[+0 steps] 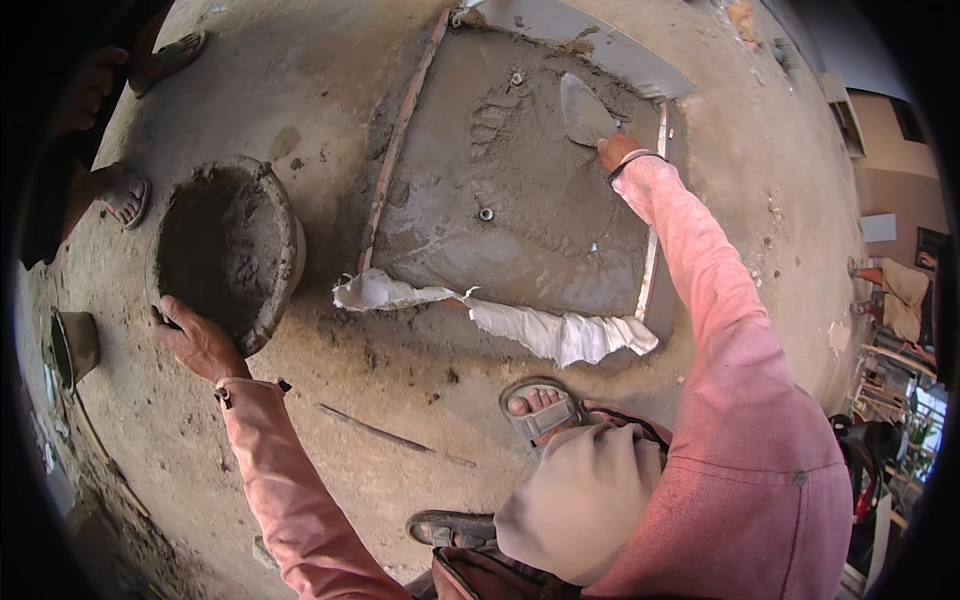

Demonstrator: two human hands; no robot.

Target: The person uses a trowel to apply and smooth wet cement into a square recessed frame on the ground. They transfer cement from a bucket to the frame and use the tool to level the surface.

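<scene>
My left hand (200,343) grips the near rim of a round, mortar-caked tub (291,235). Dark wet mortar (222,250) coats its inside. Out in front, my right hand (615,150) is closed round a pointed trowel (583,112), its handle hidden in my fist. The smeared blade lies on or just over wet grey mortar (560,205) spread inside a rectangular frame. That mortar is ridged towards the far side and smoother nearer me. A few short pipe ends, such as a white-rimmed one (486,214), poke up through it.
Wooden strips edge the frame at left (405,130) and right (651,250); a crumpled white sack (570,335) lines its near side, a pale board (600,40) its far side. A stick (385,430) and a bucket (78,345) stand on the ground. Another person's feet (125,195) are at left.
</scene>
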